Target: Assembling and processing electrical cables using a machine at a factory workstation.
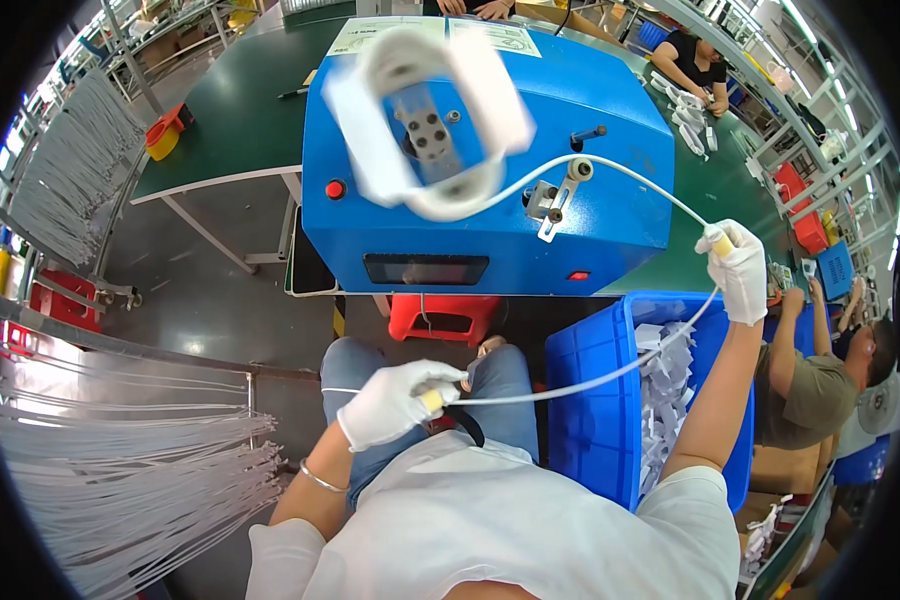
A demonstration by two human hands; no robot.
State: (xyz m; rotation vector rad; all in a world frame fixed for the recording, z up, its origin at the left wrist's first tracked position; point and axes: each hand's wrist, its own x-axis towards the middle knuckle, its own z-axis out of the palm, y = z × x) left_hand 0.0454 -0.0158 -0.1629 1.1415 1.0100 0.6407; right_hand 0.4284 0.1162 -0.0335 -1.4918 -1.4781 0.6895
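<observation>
My left hand (pixel 390 405), in a white glove with a pale yellow band on a finger, is closed round a white cable (pixel 560 392) above my lap. The cable sags across to my right hand (pixel 738 272), also gloved and closed on it, up at the right. From there it arches over to a white winding head (pixel 495 90) on the front of a blue machine (pixel 600 110). The head is smeared by motion. A metal guide arm (pixel 560 200) sits beside it, under the cable. A short piece of cable shows left of my left hand.
A blue bin (pixel 592 420) of white pieces stands right of my lap. Bundles of white cables (pixel 140 480) hang on a rack at the left. A red stool (pixel 440 315) is under the machine. A yellow tape roll (pixel 163 140) lies on the green table (pixel 240 105). Other people work nearby.
</observation>
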